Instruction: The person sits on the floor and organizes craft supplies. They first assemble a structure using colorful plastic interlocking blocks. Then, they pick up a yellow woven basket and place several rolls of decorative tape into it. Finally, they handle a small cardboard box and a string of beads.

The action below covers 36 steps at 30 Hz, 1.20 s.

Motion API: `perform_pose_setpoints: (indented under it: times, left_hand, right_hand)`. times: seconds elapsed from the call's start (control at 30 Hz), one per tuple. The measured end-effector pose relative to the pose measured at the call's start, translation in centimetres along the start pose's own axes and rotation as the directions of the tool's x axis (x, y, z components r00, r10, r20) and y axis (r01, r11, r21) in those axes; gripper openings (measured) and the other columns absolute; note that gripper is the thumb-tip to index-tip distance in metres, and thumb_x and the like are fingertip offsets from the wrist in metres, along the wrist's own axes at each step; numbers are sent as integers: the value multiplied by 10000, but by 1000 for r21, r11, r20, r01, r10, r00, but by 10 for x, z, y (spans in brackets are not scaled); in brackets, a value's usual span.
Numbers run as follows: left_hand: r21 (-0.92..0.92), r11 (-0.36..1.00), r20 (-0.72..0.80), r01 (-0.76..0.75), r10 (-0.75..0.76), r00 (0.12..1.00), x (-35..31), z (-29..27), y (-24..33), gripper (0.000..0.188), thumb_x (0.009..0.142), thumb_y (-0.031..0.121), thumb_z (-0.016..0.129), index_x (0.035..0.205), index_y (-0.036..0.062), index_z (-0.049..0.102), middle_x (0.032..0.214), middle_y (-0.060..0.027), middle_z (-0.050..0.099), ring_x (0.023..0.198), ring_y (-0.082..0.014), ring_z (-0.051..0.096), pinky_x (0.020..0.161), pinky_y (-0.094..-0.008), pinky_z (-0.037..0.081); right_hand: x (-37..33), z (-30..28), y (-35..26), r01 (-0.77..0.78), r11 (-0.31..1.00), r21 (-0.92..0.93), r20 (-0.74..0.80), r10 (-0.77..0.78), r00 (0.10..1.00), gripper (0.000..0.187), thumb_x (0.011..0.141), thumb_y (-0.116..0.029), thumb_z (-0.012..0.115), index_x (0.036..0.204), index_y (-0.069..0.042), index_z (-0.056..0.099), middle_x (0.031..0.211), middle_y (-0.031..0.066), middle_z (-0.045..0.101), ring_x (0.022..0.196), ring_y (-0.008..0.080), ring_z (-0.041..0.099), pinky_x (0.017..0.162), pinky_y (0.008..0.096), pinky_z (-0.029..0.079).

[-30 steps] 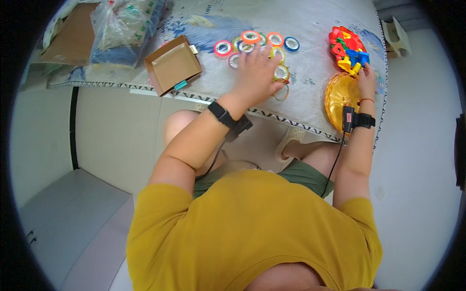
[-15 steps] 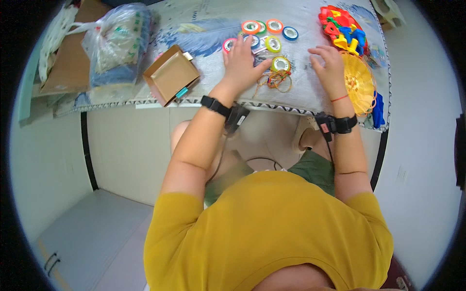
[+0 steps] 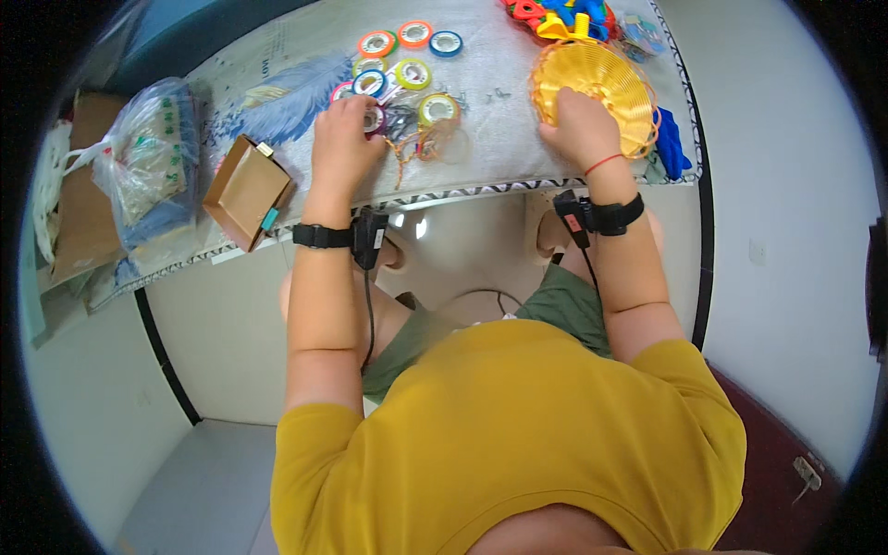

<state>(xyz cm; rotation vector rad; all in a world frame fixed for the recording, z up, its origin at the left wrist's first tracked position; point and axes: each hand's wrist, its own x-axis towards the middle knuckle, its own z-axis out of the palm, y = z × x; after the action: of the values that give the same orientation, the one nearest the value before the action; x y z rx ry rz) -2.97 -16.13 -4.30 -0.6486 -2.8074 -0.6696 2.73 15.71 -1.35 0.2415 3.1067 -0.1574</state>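
Observation:
A cluster of small ring-shaped spools (image 3: 413, 74) in several colours lies on the table, each with a white centre. My left hand (image 3: 342, 148) is at its near left side, thumb and fingers closed around a purple spool (image 3: 374, 120). Beside that spool is a tangle of multicoloured cord (image 3: 418, 148), with a clear round piece (image 3: 452, 145) at its right. My right hand (image 3: 583, 132) grips the left near rim of a yellow woven basket (image 3: 606, 69), its fingers curled inside and partly hidden.
Beyond the yellow basket, a red basket (image 3: 610, 28) holds colourful plastic pieces. Blue cloth (image 3: 673, 143) lies at the table's right edge. To the left are a small open cardboard box (image 3: 245, 190), a clear plastic bag (image 3: 153, 166) with contents and a larger cardboard piece (image 3: 88, 250).
The view has turned, so the table's things sit further left. My right hand has come onto the yellow basket's rim. My left hand has drawn back from the spread spools and closed on the purple one.

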Motion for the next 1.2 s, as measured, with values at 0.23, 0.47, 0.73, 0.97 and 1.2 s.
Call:
perform_pose_setpoints:
  times: [0.23,0.47,0.73,0.97,1.2]
  left_hand:
    - [91,996,20,23,-25,1000,8,4,-1,393,704,125,707,1088,111,626,1011,-132,645,945,-341,612,818,-433,491]
    - [97,991,60,90,-96,994,5,-7,9,360,724,178,709,1073,122,640,967,-138,655,896,-337,626,816,-425,498]
    - [211,974,-131,76,-49,990,8,-3,1,352,704,264,736,1016,122,661,860,-136,655,837,-309,624,726,-427,506]
    - [-110,981,-186,159,-177,966,0,-19,-13,476,756,314,741,1146,62,637,1049,-181,664,978,-323,615,848,-395,495]
    - [-173,984,-198,51,-86,976,-14,-20,-3,463,756,253,743,1152,43,624,1042,-162,648,1016,-316,593,881,-390,476]
  right_hand:
    - [-8,25,5,214,970,-116,-304,-240,922,233,712,-118,646,916,-66,546,864,116,579,838,327,601,699,433,521]
    - [-29,1,-1,292,956,-37,-120,-295,948,215,771,-101,636,969,-57,566,899,133,581,875,329,590,752,416,503]
    - [-12,39,-56,584,719,377,-404,-440,802,544,794,-161,649,1271,31,474,1236,278,521,1185,417,482,1023,428,392]
    - [7,56,-89,169,974,153,-133,-149,980,579,807,-132,570,1323,69,402,1332,346,415,1270,488,371,1107,504,271]
    - [22,78,-107,483,756,442,-327,-366,871,491,769,55,476,1259,49,478,1215,265,534,1173,394,489,1025,427,396]
